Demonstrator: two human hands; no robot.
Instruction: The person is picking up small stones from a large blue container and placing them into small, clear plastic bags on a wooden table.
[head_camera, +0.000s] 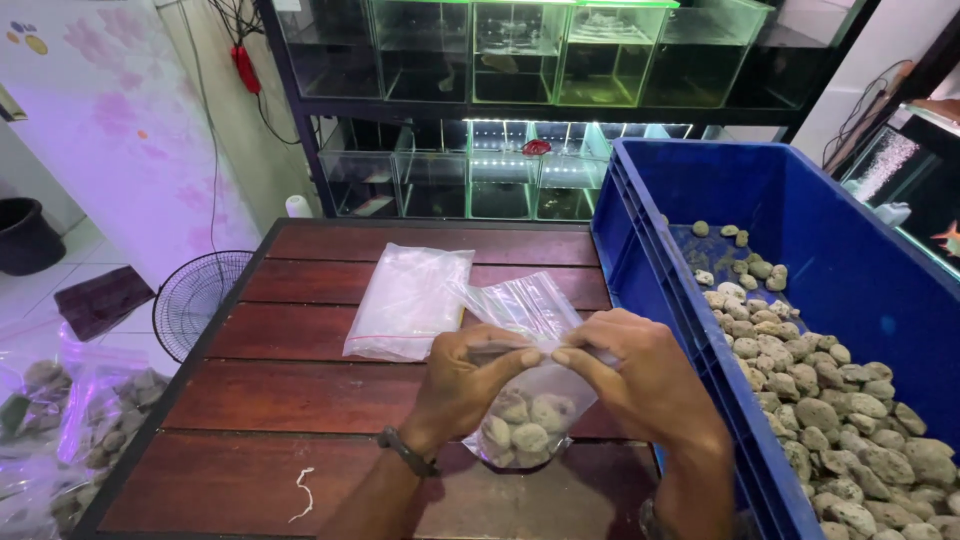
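Both hands pinch the top edge of a clear plastic bag (530, 410) that holds several pale porous stones. My left hand (468, 375) grips the bag's left side, thumb and fingers pressed together. My right hand (640, 375) grips the right side, fingertips almost touching the left hand's. The bag hangs over the dark red slatted table (300, 400), its loose upper flap sticking up behind the hands. A dark band sits on my left wrist.
An empty clear bag (405, 300) lies flat on the table. A large blue crate (800, 230) of the same stones (840, 400) stands at right. Glass aquarium tanks (520, 60) fill a rack behind. A fan (195, 295) and filled bags (90, 420) sit on the floor at left.
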